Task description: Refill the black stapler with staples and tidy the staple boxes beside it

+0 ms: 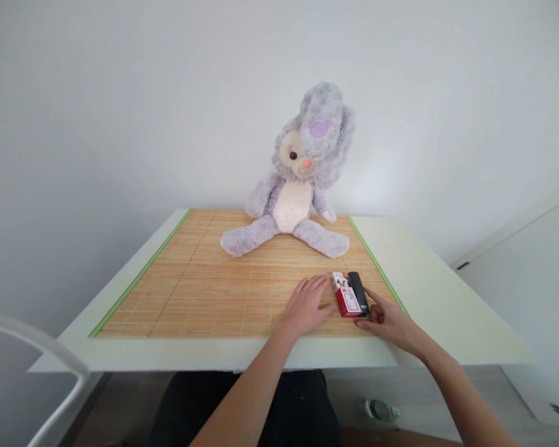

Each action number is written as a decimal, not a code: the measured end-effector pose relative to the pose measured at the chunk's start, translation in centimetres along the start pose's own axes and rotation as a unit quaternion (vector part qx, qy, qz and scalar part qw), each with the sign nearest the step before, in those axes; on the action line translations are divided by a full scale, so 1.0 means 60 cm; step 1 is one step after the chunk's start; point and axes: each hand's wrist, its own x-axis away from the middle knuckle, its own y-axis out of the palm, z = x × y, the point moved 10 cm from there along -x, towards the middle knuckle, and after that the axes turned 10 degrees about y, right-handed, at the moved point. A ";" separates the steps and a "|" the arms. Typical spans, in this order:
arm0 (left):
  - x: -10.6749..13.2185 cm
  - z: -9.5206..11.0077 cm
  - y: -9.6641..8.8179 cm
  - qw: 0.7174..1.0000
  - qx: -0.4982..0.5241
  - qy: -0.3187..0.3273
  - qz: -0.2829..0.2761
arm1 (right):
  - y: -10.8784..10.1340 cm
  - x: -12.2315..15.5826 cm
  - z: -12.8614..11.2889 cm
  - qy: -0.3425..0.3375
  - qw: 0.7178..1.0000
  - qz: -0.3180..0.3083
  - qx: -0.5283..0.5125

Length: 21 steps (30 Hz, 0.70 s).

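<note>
A small red-and-white box (347,299) lies on the bamboo mat with a black stapler (359,293) right along its right side. My left hand (309,303) rests on the mat just left of the box, fingers spread and fingertips at or very near its edge. On the other side is my right hand (386,316). Its index finger reaches the stapler's right side, its thumb is by the near end, and the remaining fingers are curled. Neither hand is wrapped around either thing; whether the fingertips press on them I cannot tell.
A purple-grey plush rabbit (293,205) sits at the back of the bamboo mat (205,279), against the wall. The mat lies on a white table (428,279). A curved white bar (37,338) stands at the left, and a bottle-like thing (381,410) is on the floor.
</note>
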 end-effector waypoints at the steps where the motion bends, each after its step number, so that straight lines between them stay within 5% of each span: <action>1: 0.011 -0.013 -0.014 1.000 -0.005 -0.004 0.009 | -0.008 0.009 -0.001 -0.002 1.000 0.009 -0.010; 5: 0.085 -0.104 -0.100 0.994 -0.079 -0.056 0.052 | -0.022 0.063 -0.045 -0.033 0.993 0.084 -0.070; 10: 0.185 -0.202 -0.184 0.966 -0.200 -0.151 0.064 | 0.097 0.080 -0.186 -0.144 0.987 0.052 -0.048; 14: 0.214 -0.224 -0.195 0.942 -0.256 -0.212 0.054 | 0.177 0.022 -0.269 -0.222 0.967 0.119 0.043; 21: 0.211 -0.225 -0.185 0.932 -0.274 -0.235 0.030 | 0.254 -0.074 -0.260 -0.146 0.955 0.161 0.199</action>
